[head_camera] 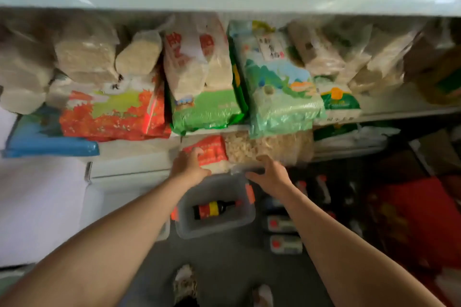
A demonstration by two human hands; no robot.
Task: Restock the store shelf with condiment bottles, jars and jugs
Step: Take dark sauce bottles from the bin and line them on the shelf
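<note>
A: Head view: shelf (pixel 389 109) far, packed with bags. Clear bin (pixel 214 229) below holds one dark bottle (pixel 214 209).

B: Hands?

A: Left hand (pixel 187 166) and right hand (pixel 270 174) curl on the bin's far rim. Likely moving it; next, lift the bottle.

Your left hand (pixel 188 166) and right hand (pixel 270 174) grip the far rim of a clear bin (pixel 214 229). One dark bottle (pixel 214 209) lies inside. Bagged goods fill the shelf (pixel 139 149) at 12 o'clock.
</note>
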